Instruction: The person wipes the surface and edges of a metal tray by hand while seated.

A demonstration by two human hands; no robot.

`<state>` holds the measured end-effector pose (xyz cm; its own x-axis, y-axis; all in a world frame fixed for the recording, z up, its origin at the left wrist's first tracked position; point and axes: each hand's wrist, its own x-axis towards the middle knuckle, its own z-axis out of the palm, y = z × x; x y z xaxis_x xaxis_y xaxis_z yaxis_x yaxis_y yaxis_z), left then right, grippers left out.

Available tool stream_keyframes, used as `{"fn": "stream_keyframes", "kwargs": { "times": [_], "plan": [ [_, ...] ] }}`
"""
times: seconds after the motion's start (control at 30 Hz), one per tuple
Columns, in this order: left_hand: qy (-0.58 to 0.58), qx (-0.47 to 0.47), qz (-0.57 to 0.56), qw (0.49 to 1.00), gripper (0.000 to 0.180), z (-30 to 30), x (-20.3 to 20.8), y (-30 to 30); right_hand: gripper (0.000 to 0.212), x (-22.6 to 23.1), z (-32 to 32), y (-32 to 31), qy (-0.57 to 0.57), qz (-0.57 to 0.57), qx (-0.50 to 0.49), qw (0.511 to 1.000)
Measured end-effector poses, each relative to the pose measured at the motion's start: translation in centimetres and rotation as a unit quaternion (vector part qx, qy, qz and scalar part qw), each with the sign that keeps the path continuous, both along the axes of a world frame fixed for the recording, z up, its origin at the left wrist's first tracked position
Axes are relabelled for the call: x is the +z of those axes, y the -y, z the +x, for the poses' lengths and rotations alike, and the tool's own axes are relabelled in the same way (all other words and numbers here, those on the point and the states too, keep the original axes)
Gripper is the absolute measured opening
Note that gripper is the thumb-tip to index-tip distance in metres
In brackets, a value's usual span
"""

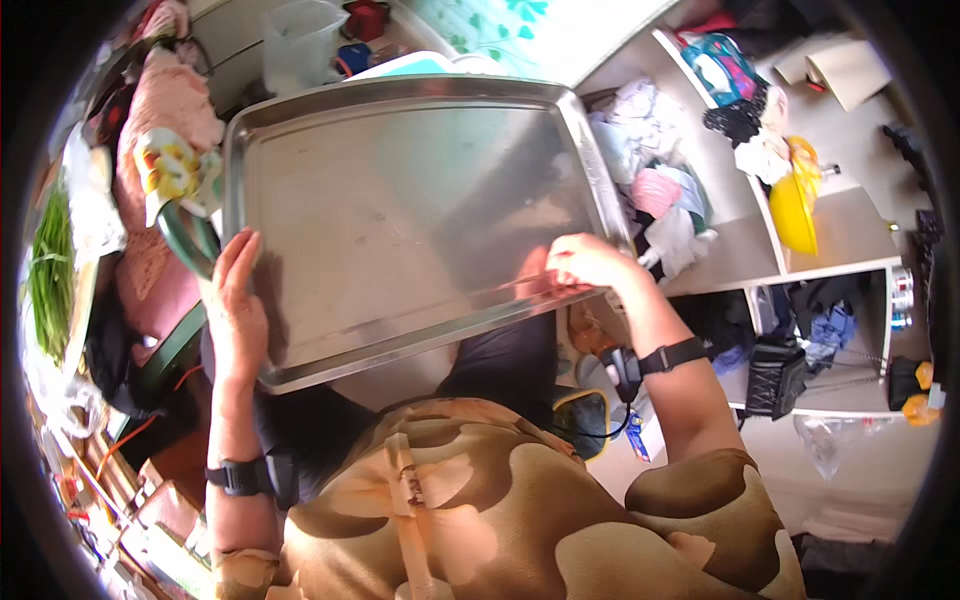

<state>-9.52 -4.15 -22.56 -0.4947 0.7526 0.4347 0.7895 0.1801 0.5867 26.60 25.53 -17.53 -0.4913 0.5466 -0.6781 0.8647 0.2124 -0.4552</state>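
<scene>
A large rectangular metal tray (pixel 420 210) with a raised rim is held in front of me above my lap, its bare inside facing up and its near edge slanting up toward the right. My left hand (pixel 236 310) grips the tray's left side near the front corner, fingers lying along the rim. At the near right part of the rim, my right hand (pixel 588 264) is closed over the edge with its fingers bent inside the tray. Both thumbs are hard to make out. The tray's underside is hidden.
To the right, a white shelf unit (pixel 780 270) holds clothes, a yellow hat-like item (pixel 797 205) and a black bag (pixel 775 380). Crumpled cloths (pixel 655 160) lie beside the tray. At left are a pink cloth (pixel 165 110) and green stalks (pixel 50 270). A clear container (pixel 297 48) stands behind.
</scene>
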Motion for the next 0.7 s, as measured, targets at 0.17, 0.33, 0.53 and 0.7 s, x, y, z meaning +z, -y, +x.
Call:
{"fn": "stream_keyframes", "kwargs": {
  "times": [0.17, 0.33, 0.53, 0.7],
  "plan": [
    [-0.024, -0.009, 0.003, 1.0, 0.074, 0.2, 0.2, -0.2, 0.015, -0.4, -1.3, -0.3, 0.039, -0.033, 0.027, 0.998],
    [-0.026, -0.005, 0.02, 0.999, 0.06, 0.8, 1.2, -1.4, 0.021, -0.3, -11.8, 6.9, -0.022, -0.191, 0.205, 0.96],
    [0.044, -0.018, 0.049, 0.998, 0.062, -0.2, 1.0, -0.6, 0.038, -1.5, -23.8, 15.0, -0.103, -0.305, 0.325, 0.889],
    [0.033, 0.022, 0.049, 0.998, 0.053, -0.5, -0.4, -0.3, 0.024, -4.5, -27.4, 17.6, -0.193, -0.411, 0.185, 0.872]
  ]
}}
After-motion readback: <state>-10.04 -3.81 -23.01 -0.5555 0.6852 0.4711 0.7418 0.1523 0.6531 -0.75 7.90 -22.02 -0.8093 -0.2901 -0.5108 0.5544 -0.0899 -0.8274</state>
